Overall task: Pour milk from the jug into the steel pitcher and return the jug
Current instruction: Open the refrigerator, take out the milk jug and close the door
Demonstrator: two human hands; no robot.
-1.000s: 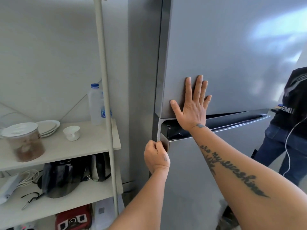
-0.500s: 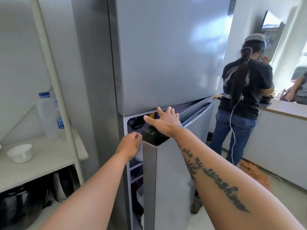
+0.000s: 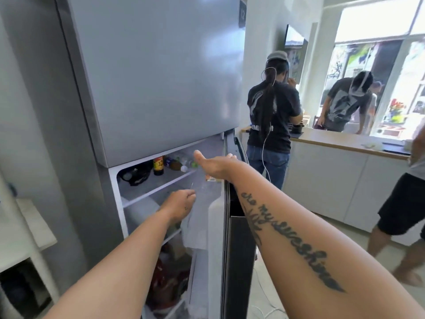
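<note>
The grey fridge's lower door (image 3: 239, 249) stands open, seen edge-on. My right hand (image 3: 213, 165) is closed over the door's top edge. My left hand (image 3: 180, 203) reaches into the fridge at middle-shelf height, fingers loosely curled and holding nothing. Just below and to the right of it stands a whitish translucent container (image 3: 195, 229) by the door's inner side; whether it is the milk jug I cannot tell. No steel pitcher is in view.
Bottles (image 3: 158, 165) and a dark bag lie on the fridge's top shelf, and red packets (image 3: 165, 279) sit lower down. A white shelf unit (image 3: 30, 226) stands on the left. Right of the door, a person (image 3: 272, 120) faces a counter (image 3: 340, 143); two more people are further right.
The lower door has swung wide open, pulled by my right hand. My left hand has left the door's edge and moved into the fridge. The view has turned right.
</note>
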